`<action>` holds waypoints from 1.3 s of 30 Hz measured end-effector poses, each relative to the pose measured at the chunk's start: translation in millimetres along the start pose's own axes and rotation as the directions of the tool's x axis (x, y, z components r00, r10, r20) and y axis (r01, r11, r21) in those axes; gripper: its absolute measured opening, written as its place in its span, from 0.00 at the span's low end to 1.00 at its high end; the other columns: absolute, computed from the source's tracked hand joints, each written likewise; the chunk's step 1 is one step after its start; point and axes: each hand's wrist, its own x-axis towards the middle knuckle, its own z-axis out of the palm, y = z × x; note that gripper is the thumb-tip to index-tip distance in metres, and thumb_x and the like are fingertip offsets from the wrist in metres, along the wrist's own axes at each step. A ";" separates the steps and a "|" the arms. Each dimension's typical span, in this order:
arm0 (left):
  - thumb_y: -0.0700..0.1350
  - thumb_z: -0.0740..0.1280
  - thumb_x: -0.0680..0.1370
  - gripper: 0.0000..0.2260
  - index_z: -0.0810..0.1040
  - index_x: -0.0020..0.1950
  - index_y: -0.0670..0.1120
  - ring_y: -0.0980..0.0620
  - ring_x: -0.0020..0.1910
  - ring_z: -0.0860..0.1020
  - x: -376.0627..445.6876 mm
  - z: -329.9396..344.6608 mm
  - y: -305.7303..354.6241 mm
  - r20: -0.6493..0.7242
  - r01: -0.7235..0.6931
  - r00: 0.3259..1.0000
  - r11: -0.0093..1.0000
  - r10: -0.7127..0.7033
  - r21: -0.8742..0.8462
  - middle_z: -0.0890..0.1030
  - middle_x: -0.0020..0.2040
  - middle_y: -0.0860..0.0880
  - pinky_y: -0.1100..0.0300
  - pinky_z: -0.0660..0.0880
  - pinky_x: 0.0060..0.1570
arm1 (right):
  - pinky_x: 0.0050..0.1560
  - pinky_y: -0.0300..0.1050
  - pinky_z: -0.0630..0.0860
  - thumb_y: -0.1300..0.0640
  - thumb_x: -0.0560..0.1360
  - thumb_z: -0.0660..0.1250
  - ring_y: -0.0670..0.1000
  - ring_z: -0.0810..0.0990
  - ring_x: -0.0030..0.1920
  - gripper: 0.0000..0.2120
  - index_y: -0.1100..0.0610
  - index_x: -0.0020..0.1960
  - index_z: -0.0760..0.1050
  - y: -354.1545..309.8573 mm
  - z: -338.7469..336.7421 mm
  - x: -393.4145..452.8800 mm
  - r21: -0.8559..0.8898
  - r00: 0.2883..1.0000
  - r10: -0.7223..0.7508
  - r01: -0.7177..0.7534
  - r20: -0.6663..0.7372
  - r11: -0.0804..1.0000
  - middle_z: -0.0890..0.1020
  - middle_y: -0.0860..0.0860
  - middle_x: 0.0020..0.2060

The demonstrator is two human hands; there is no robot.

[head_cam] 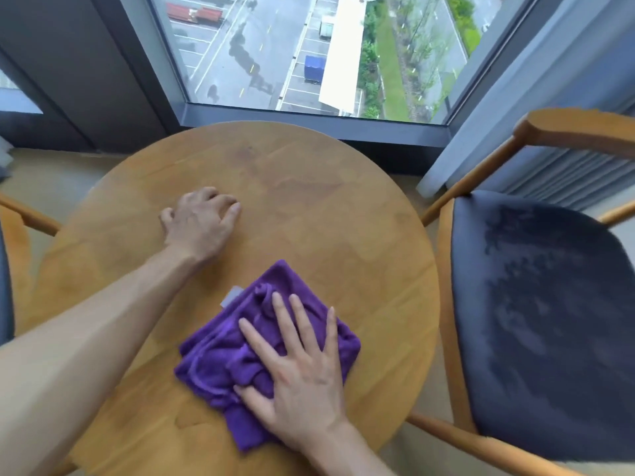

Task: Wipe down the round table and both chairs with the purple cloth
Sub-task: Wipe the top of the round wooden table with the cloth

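Nearest to us, our right hand lies flat and spread on the purple cloth, fingers fanned toward twelve o'clock, palm pressing it to the table rather than gripping it. The cloth sits bunched in a rough diamond at about six o'clock on the round top, close to the near rim, its long axis running from seven toward one o'clock, with a small pale tag showing at its ten o'clock edge. From that hand the unwiped wood opens out mostly toward twelve and one o'clock, so we judge the coming stroke to be a push away from us along the cloth's own length, the right arm being the one already on it. Farther out, at about ten o'clock from the cloth and well apart from it, our left hand rests on the bare wood with fingers curled under, empty, seemingly only bracing. Beyond it the far half of the top shows faint darker streaks, which may be damp. To three o'clock stands a chair with a dark padded seat and wooden arms, just beside the rim; at nine o'clock only a sliver of the second chair shows. We judge both chairs not yet attended to.
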 end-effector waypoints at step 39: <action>0.57 0.56 0.83 0.19 0.72 0.73 0.56 0.46 0.75 0.64 -9.8 -54.3 -92.9 0.043 -0.119 0.993 0.981 0.114 0.152 0.67 0.76 0.50 0.38 0.60 0.72 | 0.72 0.74 0.39 0.32 0.74 0.57 0.64 0.55 0.77 0.32 0.41 0.75 0.63 -156.0 39.2 146.6 -0.004 0.942 -0.319 0.321 0.104 0.947 0.64 0.57 0.75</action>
